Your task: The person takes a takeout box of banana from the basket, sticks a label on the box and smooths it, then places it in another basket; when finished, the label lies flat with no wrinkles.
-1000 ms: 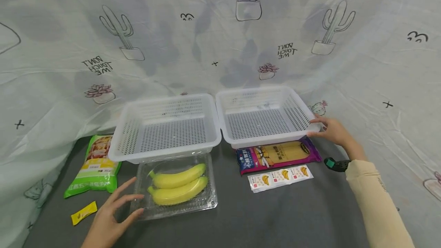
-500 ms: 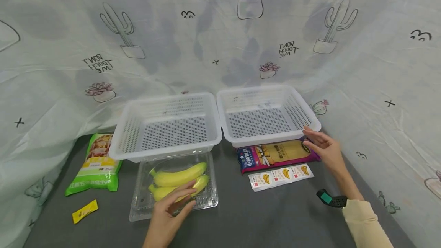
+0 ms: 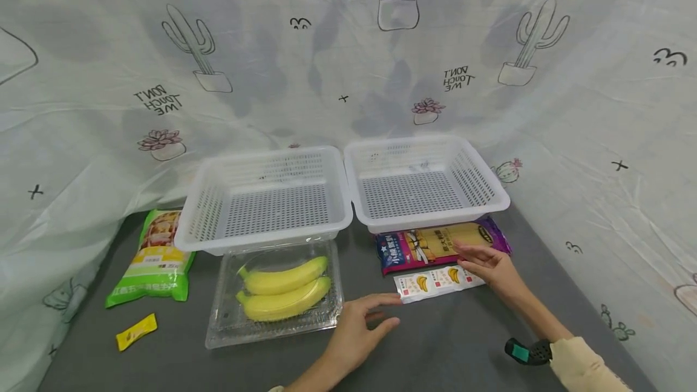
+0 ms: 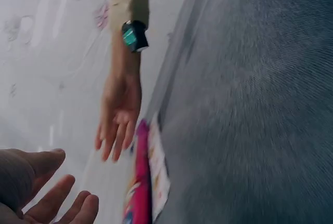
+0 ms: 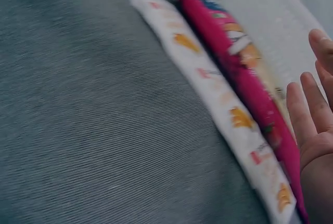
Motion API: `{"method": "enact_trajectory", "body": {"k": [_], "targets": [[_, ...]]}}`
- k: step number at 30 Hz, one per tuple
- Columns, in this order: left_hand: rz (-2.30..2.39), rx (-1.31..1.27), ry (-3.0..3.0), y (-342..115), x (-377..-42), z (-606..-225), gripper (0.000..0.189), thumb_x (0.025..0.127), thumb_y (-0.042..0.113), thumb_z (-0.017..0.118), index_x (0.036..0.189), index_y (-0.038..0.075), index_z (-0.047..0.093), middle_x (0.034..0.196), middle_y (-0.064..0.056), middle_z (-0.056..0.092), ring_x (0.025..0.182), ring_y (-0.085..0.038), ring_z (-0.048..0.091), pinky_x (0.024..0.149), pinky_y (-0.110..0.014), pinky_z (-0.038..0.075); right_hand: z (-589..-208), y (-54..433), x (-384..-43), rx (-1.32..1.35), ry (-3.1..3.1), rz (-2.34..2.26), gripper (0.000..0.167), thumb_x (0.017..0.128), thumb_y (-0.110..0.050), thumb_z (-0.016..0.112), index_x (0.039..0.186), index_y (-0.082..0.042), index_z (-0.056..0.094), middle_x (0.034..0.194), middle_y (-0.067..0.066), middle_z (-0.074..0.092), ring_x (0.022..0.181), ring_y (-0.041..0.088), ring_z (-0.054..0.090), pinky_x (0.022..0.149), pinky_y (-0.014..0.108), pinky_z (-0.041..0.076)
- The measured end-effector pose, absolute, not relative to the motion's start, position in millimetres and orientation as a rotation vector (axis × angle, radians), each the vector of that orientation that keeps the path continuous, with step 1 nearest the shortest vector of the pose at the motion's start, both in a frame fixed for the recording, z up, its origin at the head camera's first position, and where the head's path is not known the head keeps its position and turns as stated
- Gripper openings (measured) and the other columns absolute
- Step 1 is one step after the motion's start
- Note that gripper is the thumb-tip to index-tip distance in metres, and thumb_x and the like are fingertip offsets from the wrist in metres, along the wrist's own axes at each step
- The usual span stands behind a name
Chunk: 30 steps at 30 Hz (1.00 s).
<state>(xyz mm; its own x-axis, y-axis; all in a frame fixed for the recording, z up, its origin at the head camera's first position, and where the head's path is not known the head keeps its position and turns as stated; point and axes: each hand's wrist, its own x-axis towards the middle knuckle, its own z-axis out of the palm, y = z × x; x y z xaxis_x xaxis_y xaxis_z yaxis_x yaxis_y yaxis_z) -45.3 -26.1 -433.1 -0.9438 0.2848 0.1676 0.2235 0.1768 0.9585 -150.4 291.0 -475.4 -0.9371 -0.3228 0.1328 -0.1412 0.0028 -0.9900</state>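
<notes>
A white strip of banana-printed labels (image 3: 435, 284) lies flat on the dark cloth. Just behind it is a purple packet of pasta (image 3: 430, 247), partly under the right basket's front edge. My right hand (image 3: 492, 268) hovers over the right end of both, fingers extended and holding nothing. At the strip's left end, my left hand (image 3: 359, 331) has its fingers reaching toward the corner; whether they touch it is unclear. To its left sits a clear plastic tray (image 3: 218, 325) bearing two yellow bananas (image 3: 285, 300). In the right wrist view the label strip (image 5: 218, 99) runs beside the packet.
Two white perforated baskets, the left basket (image 3: 261, 244) and the right basket (image 3: 435, 220), stand side by side at the back. A green-and-yellow snack bag (image 3: 158, 259) and a small yellow sachet (image 3: 136, 332) lie at left. A patterned curtain (image 3: 337, 65) hangs behind.
My left hand has moved right, from beside the clear tray, across the bananas, to the label strip. My right hand has left the right basket's rim and come down over the strip's right end.
</notes>
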Motion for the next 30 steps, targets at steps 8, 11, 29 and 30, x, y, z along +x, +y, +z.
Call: {"method": "enact_trajectory", "body": {"k": [8, 11, 29, 30], "targets": [[1.898, 0.535, 2.434, 8.4, -78.1, -458.2, 0.031, 0.082, -0.005, 0.072, 0.112, 0.002, 0.069, 0.114, -0.01, 0.067, 0.108, -0.023, 0.063, 0.084, -0.031, 0.054, -486.1, 284.4, -141.5, -0.468, 2.067, -2.026, 0.031, 0.092, 0.007, 0.058, 0.122, 0.015, 0.054, 0.123, -0.003, 0.065, 0.114, 0.011, 0.06, 0.085, 0.024, 0.052], [1.869, 0.496, 2.497, 15.4, -87.7, -470.4, 0.032, 0.081, -0.005, 0.073, 0.112, 0.002, 0.07, 0.115, -0.012, 0.067, 0.107, -0.026, 0.063, 0.083, -0.031, 0.054, -488.0, 280.3, -138.8, -0.485, 2.055, -2.022, 0.033, 0.091, 0.008, 0.058, 0.123, 0.016, 0.053, 0.123, 0.0, 0.065, 0.114, 0.014, 0.06, 0.086, 0.025, 0.052], [1.574, 0.536, 2.869, 25.8, -106.3, -500.5, 0.034, 0.066, -0.01, 0.08, 0.099, -0.004, 0.072, 0.099, -0.011, 0.069, 0.093, -0.019, 0.065, 0.078, -0.022, 0.053, -498.1, 248.0, -135.9, -0.556, 2.189, -1.916, 0.039, 0.085, 0.008, 0.066, 0.119, 0.022, 0.052, 0.12, 0.042, 0.051, 0.106, 0.01, 0.063, 0.081, 0.026, 0.054], [1.569, 0.54, 2.874, 25.9, -106.3, -500.8, 0.034, 0.066, -0.01, 0.08, 0.098, -0.004, 0.072, 0.098, -0.011, 0.069, 0.093, -0.019, 0.065, 0.078, -0.022, 0.053, -498.9, 246.4, -135.3, -0.563, 2.211, -1.905, 0.039, 0.085, 0.008, 0.066, 0.119, 0.021, 0.053, 0.12, 0.042, 0.051, 0.107, 0.009, 0.062, 0.081, 0.026, 0.054]]}}
